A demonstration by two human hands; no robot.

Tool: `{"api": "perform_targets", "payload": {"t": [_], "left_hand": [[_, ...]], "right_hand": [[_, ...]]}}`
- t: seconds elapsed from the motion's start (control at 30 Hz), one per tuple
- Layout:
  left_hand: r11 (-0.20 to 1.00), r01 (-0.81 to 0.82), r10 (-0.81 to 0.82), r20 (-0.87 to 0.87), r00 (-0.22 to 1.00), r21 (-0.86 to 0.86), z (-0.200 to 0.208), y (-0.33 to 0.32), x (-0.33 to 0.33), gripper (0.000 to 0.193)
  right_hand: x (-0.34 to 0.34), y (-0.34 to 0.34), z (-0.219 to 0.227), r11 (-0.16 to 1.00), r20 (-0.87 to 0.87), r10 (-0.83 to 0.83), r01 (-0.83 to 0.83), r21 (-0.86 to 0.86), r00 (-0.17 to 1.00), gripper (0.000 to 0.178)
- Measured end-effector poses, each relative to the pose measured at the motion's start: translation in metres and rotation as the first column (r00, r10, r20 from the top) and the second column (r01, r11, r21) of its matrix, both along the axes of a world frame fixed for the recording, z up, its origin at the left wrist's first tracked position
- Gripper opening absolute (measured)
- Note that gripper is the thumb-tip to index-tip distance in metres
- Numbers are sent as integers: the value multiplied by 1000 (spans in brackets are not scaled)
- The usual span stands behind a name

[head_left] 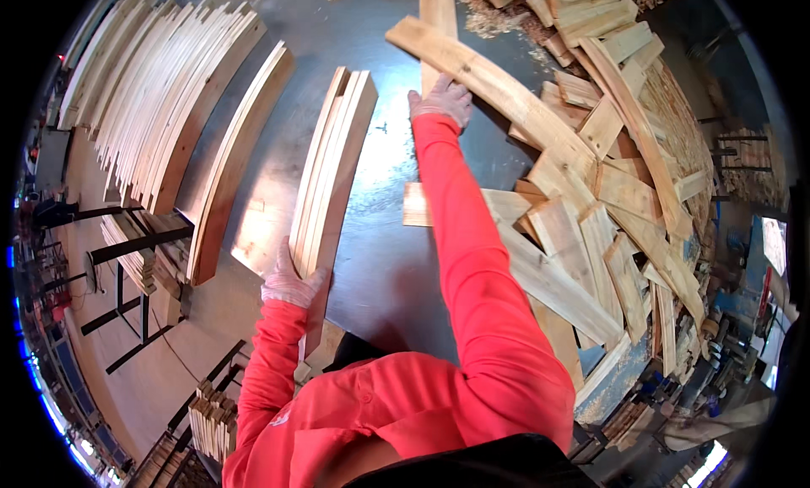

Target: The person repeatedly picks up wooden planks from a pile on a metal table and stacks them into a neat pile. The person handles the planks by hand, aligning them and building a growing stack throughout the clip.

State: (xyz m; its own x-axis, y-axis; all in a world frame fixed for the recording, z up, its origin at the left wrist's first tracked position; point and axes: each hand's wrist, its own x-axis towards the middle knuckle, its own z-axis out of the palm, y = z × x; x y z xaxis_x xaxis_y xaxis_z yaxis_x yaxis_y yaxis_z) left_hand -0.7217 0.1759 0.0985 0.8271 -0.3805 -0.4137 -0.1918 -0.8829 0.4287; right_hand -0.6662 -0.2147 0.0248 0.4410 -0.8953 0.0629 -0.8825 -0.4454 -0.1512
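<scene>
- Left hand (291,279): laid on the near end of a tight stack of long, pale wooden boards (331,184), thumb set apart from the fingers; how firmly it presses, I cannot tell.
- Position of stack: on the dark grey, smooth-topped table (371,277), its near end projecting past the near edge. Uneven pressure on that end could tip the stack or slide its boards apart.
- Right hand (441,104): stretched toward the table's far edge, fingers spread over the near end of a flat, pale tan wooden board (437,11); whether it grips, I cannot tell.
- A long, tan wooden plank (506,100) lies across that board. Drawing the board out from beneath could swing the plank or trap fingers (judgement only).
- Jumbled heap of tan wooden offcuts (561,235), toward the table's right edge: pieces lie tilted over one another, so a knock could bring some sliding down.
- Loose, pale wood shavings (494,22) near the far edge could lodge between boards and prevent flush contact.
</scene>
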Motion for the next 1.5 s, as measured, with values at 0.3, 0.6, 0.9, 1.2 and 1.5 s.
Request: {"api": "perform_targets", "payload": {"t": [0.3,0.6,0.9,1.2,1.5], "left_hand": [[992,-73,63,-101,993,-107,3,-15,45,94],[998,-61,53,-200,978,-35,-19,-9,62,97],[999,33,-34,-130,991,-14,12,-37,34,116],[994,83,-80,-41,996,75,9,-46,27,113],[653,-307,-162,-524,836,-693,-58,28,96,113]], "right_hand": [[-109,25,80,597,439,-218,-236,766,872,85],[-199,149,59,-259,270,-917,-953,158,294,94],[-204,271,59,480,561,393,-683,551,729,66],[-76,4,62,529,-285,813,-848,-1,508,87],[-84,-26,220,700,682,93,-535,473,725,43]]}}
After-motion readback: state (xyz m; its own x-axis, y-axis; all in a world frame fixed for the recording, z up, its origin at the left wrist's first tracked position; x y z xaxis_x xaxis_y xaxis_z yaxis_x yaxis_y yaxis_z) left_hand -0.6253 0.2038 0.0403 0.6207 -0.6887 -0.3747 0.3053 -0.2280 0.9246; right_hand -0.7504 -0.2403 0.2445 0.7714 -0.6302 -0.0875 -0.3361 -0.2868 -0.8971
